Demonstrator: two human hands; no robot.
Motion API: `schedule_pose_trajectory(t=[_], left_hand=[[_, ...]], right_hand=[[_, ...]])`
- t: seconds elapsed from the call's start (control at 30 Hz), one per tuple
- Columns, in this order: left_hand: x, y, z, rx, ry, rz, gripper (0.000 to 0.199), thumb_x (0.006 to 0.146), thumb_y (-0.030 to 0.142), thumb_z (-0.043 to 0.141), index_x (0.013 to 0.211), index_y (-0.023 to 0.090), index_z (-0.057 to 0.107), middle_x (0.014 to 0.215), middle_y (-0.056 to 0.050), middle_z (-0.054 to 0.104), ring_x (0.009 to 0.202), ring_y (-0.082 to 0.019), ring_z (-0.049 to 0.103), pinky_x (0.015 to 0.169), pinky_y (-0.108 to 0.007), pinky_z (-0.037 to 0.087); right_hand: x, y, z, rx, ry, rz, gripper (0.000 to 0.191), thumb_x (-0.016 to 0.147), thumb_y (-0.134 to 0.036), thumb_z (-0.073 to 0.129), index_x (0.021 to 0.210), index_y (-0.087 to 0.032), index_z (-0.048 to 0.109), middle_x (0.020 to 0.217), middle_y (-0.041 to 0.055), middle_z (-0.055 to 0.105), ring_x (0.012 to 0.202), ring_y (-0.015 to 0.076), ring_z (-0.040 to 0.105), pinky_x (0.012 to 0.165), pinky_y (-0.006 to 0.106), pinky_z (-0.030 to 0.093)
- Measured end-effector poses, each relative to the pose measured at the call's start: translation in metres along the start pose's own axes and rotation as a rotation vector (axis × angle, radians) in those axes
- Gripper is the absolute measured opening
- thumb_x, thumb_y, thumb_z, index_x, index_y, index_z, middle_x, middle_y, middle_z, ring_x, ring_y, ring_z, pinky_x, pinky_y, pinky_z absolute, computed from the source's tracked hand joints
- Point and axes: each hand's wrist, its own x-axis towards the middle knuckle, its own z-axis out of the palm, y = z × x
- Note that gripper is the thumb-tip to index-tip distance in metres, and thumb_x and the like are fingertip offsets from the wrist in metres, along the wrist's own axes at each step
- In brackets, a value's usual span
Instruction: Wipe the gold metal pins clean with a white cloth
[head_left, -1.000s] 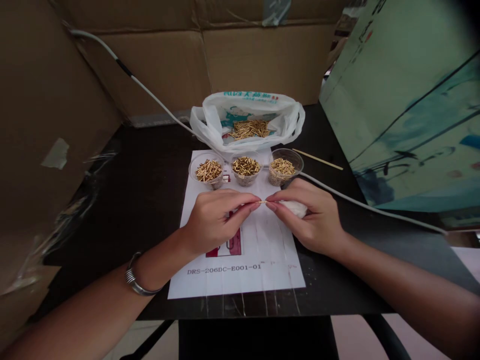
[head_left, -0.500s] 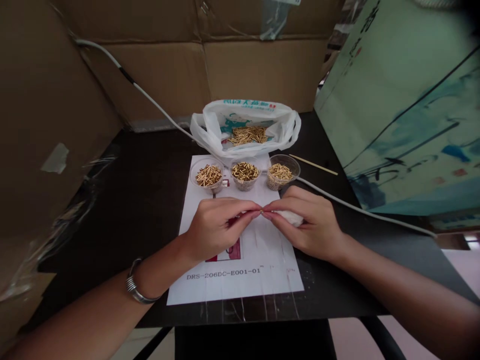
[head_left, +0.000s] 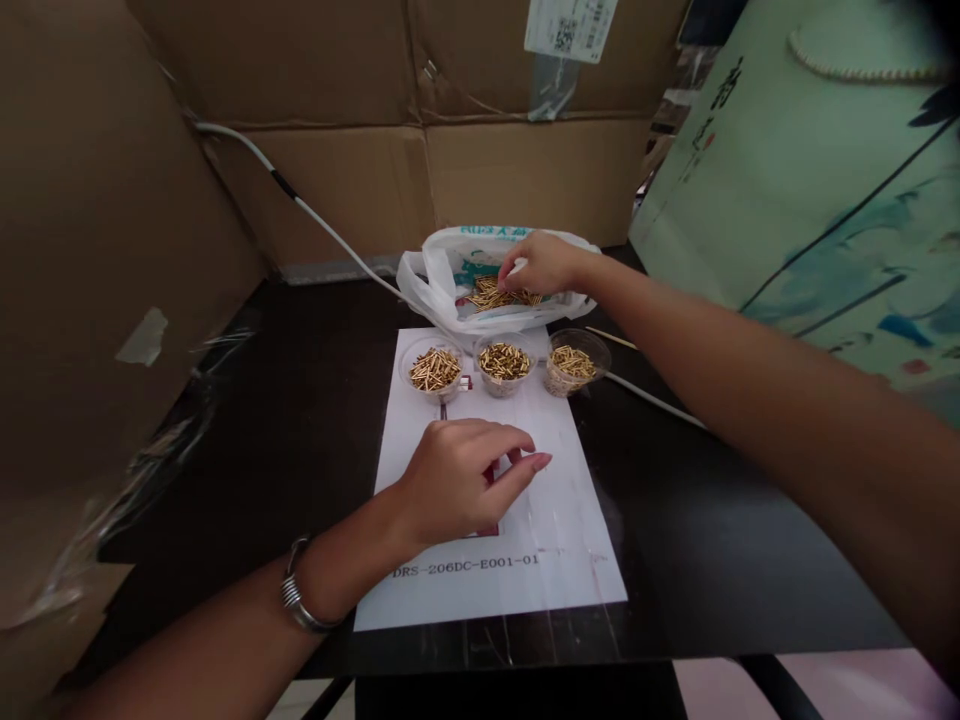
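Over the printed white paper [head_left: 577,560], my left hand [head_left: 472,475] has its thumb and forefinger apart, with nothing visible between them. My right hand [head_left: 544,265] reaches into the white plastic bag [head_left: 427,285], its fingertips at the pile of small gold pins [head_left: 487,293]. Whether a pin is between those fingers is too small to tell. Between my left hand and the bag stand clear cups of small gold metal pieces: a left cup [head_left: 435,370], a middle cup [head_left: 504,362] and a right cup [head_left: 573,363].
Cardboard panels [head_left: 525,170] stand behind and to the left of the dark table [head_left: 300,400]. A white cable [head_left: 330,230] runs behind the cups. A thin wooden stick [head_left: 611,338] lies right of them, near a pale green bag [head_left: 750,180].
My hands have parted. The right one has moved forward into the plastic bag, and the left thumb and forefinger have opened. The whole view has shifted slightly.
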Motion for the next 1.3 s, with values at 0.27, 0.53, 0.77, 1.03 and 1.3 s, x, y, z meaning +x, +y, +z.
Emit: schedule_pose_trajectory(t=[0.27, 0.53, 0.77, 1.03, 1.3], left_hand=[[-0.004, -0.001, 0.003, 0.032, -0.002, -0.027, 0.02, 0.087, 0.033, 0.059, 0.094, 0.017, 0.067, 0.055, 0.003, 0.06, 0.048, -0.009, 0.053, 0.052, -0.022, 0.042], [0.014, 0.009, -0.051, 0.36, 0.189, -0.114, 0.012, 0.084, 0.028, 0.061, 0.083, 0.018, 0.067, 0.079, -0.002, 0.067, 0.068, -0.015, 0.059, 0.06, -0.026, 0.043], [0.044, -0.032, -0.08, 0.466, 0.069, -0.228, 0.009, 0.07, 0.032, 0.071, 0.077, 0.026, 0.074, 0.076, -0.002, 0.071, 0.06, -0.017, 0.058, 0.057, -0.028, 0.042], [0.048, -0.045, -0.074, 0.435, -0.048, -0.277, 0.008, 0.068, 0.033, 0.071, 0.072, 0.028, 0.075, 0.068, -0.001, 0.072, 0.06, -0.018, 0.063, 0.056, -0.026, 0.043], [0.041, -0.047, -0.072, 0.315, 0.037, -0.315, 0.011, 0.074, 0.033, 0.068, 0.08, 0.027, 0.075, 0.075, -0.001, 0.073, 0.064, -0.017, 0.063, 0.054, -0.025, 0.043]], right_hand=[[-0.006, 0.003, -0.002, -0.079, 0.071, -0.083, 0.015, 0.076, -0.028, 0.067, 0.085, -0.018, 0.073, 0.083, 0.0088, 0.069, 0.079, 0.0236, 0.059, 0.077, 0.037, 0.043], [-0.129, -0.032, -0.027, 0.039, 0.326, -0.219, 0.028, 0.093, -0.032, 0.047, 0.081, -0.017, 0.067, 0.071, 0.0034, 0.062, 0.064, 0.015, 0.052, 0.059, 0.029, 0.036], [-0.171, -0.02, -0.023, 0.078, 0.275, -0.211, 0.026, 0.087, -0.024, 0.053, 0.111, -0.023, 0.062, 0.085, 0.0018, 0.067, 0.065, 0.0144, 0.057, 0.058, 0.027, 0.04], [-0.133, -0.052, -0.017, 0.026, 0.131, -0.289, 0.014, 0.079, -0.02, 0.058, 0.083, -0.021, 0.072, 0.077, 0.0014, 0.068, 0.069, 0.0158, 0.059, 0.06, 0.027, 0.038], [-0.106, -0.065, -0.005, -0.025, -0.024, -0.27, 0.017, 0.069, -0.012, 0.062, 0.075, -0.021, 0.075, 0.06, 0.0046, 0.064, 0.055, 0.0159, 0.054, 0.053, 0.029, 0.034]])
